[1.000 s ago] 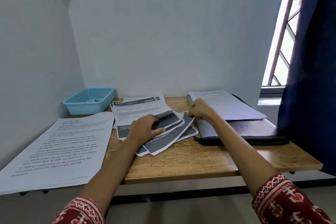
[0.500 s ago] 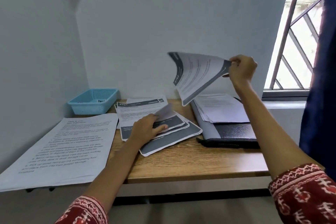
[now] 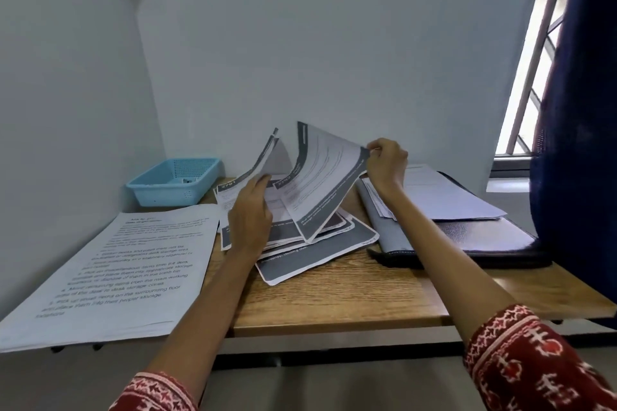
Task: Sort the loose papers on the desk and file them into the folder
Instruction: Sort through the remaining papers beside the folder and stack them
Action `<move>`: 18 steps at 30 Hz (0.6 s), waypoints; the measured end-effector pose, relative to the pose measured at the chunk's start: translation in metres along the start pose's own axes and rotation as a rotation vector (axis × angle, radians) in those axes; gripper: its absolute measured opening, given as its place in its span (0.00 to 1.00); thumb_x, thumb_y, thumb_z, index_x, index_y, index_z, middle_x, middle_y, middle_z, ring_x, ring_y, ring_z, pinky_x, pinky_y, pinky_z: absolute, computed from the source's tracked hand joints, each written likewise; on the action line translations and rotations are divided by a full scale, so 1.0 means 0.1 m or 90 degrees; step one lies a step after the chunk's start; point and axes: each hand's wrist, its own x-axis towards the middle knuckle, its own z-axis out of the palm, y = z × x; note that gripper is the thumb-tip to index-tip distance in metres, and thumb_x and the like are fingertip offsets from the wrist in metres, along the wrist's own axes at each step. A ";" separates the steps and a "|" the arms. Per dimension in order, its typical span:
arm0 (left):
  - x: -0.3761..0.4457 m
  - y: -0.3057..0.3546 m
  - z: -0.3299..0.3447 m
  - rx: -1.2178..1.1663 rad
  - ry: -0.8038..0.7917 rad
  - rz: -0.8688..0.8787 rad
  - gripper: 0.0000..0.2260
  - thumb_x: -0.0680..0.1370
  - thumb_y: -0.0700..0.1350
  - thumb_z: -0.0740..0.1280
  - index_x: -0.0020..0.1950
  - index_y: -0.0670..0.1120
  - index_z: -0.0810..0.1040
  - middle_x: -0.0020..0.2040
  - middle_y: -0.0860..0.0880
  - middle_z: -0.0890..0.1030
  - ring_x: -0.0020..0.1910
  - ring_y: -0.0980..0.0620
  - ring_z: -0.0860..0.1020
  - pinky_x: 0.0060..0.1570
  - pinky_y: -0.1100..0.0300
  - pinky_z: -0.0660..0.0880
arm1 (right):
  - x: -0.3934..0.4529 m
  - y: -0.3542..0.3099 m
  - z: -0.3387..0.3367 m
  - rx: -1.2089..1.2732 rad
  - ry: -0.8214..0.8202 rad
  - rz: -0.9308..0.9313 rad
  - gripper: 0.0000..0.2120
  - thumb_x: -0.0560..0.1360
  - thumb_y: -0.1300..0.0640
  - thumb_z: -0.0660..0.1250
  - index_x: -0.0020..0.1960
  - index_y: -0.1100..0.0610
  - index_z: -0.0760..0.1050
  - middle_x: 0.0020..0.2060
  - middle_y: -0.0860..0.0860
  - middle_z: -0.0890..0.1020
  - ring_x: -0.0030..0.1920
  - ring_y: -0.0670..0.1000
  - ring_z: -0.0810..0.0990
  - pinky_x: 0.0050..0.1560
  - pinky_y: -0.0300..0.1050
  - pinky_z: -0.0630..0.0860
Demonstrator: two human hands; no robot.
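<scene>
Right hand [image 3: 387, 162] pinches sheet [image 3: 325, 182], long axis sloping down-left | left hand [image 3: 250, 213] grips 2 raised pages [image 3: 263, 160]

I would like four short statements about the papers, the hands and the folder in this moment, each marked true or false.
1. The right hand pinches a grey-bordered sheet by its corner. True.
2. The left hand rests flat on the desk. False: it lifts sheets from the pile.
3. The blue basket stands on the folder. False: it stands at the desk's back left.
4. White papers lie on the folder. True.
</scene>
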 end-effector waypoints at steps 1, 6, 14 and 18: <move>0.00 0.01 0.01 0.000 -0.008 0.021 0.20 0.72 0.27 0.61 0.62 0.37 0.75 0.61 0.40 0.78 0.56 0.40 0.78 0.54 0.56 0.74 | -0.06 -0.04 0.04 -0.005 -0.014 -0.017 0.17 0.73 0.73 0.55 0.54 0.67 0.79 0.52 0.61 0.82 0.53 0.59 0.79 0.44 0.32 0.68; -0.03 0.03 0.09 -0.002 -0.190 0.066 0.30 0.74 0.62 0.56 0.66 0.42 0.73 0.63 0.46 0.76 0.60 0.48 0.75 0.55 0.55 0.72 | -0.32 -0.14 0.28 0.133 -0.177 0.057 0.17 0.76 0.71 0.54 0.60 0.64 0.75 0.55 0.55 0.77 0.45 0.48 0.76 0.29 0.23 0.69; -0.05 0.02 0.19 0.146 -0.326 0.096 0.25 0.78 0.37 0.58 0.74 0.45 0.58 0.61 0.42 0.74 0.49 0.40 0.77 0.39 0.51 0.71 | -0.16 0.14 0.22 0.064 -0.314 0.087 0.11 0.81 0.54 0.57 0.50 0.61 0.74 0.41 0.57 0.83 0.28 0.53 0.78 0.36 0.46 0.79; -0.05 0.04 0.22 0.147 -0.322 0.075 0.29 0.79 0.35 0.56 0.76 0.49 0.50 0.52 0.41 0.78 0.38 0.45 0.75 0.34 0.55 0.69 | -0.06 0.38 0.03 -0.288 -0.370 0.007 0.07 0.74 0.60 0.64 0.49 0.62 0.78 0.34 0.53 0.79 0.37 0.53 0.77 0.39 0.43 0.75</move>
